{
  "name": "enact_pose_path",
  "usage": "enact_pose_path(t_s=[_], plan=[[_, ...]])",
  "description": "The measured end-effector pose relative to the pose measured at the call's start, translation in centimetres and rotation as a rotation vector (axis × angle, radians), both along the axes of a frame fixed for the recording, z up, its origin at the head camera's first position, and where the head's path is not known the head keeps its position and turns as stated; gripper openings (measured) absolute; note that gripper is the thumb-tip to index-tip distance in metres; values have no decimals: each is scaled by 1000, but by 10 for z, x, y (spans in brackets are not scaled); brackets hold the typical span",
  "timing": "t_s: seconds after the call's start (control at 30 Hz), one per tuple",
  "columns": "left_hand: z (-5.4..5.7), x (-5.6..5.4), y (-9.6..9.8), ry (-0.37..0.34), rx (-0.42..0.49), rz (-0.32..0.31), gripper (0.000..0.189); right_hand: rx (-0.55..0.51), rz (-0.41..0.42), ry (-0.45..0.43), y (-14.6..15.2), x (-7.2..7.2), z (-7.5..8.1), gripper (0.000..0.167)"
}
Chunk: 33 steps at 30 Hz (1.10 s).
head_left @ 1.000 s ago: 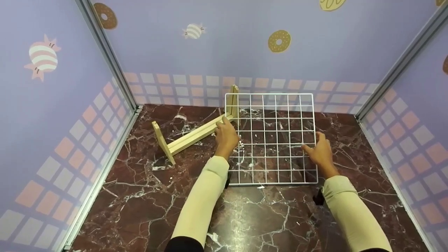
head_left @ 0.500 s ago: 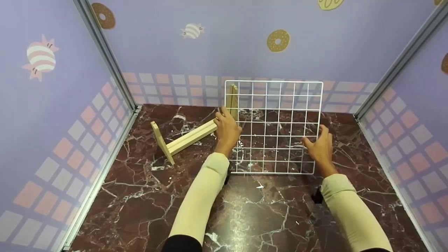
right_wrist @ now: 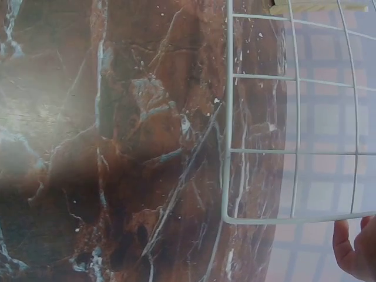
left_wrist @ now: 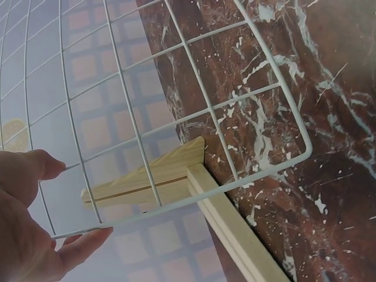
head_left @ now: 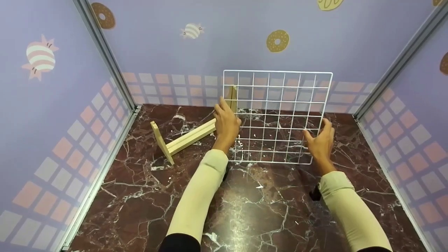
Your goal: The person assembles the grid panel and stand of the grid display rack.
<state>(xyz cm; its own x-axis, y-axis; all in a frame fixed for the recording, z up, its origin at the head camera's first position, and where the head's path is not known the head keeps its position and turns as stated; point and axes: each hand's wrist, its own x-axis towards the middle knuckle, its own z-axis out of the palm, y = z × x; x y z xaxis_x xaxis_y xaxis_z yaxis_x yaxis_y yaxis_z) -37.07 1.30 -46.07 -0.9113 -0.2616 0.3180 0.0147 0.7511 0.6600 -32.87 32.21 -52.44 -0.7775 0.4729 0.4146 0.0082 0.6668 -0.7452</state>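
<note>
Over marbled surface [head_left: 266,210], white wire grid [head_left: 280,114]

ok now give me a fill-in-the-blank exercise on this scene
The left hand and right hand hold opposite sides of the wire grid, whose colour is ____.
The pale stand is made of ____.
Of the two hands, the stand is nearer the ____ one.

Missing words: white; wood; left.

Moderate, even light fills the fairly sharp head view, with a pale glare on the near floor [head_left: 241,213]. Both wrist views are hazier and softer, the far wall [head_left: 231,45] washing out pale and the grid [left_wrist: 139,138] bowing toward the edges; in the right one, a dark shadow band lies beside another glare patch.
</note>
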Motion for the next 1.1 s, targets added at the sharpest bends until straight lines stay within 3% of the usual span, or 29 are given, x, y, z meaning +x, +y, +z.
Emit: enact_pose_path(t_s=[0.2,0.47,0.73,1.1], plan=[[9,-3,0,56,0,4,101,-9,-12,85,-5,-3,6,74],[22,-7,-1,112,44,-13,103,-30,-33,123,-8,-9,18,72],[43,-8,-2,205,88,-22,100,-64,-52,203,-12,-15,37,73],[65,-12,-2,249,140,-18,97,-68,-80,251,-18,-21,61,73]])
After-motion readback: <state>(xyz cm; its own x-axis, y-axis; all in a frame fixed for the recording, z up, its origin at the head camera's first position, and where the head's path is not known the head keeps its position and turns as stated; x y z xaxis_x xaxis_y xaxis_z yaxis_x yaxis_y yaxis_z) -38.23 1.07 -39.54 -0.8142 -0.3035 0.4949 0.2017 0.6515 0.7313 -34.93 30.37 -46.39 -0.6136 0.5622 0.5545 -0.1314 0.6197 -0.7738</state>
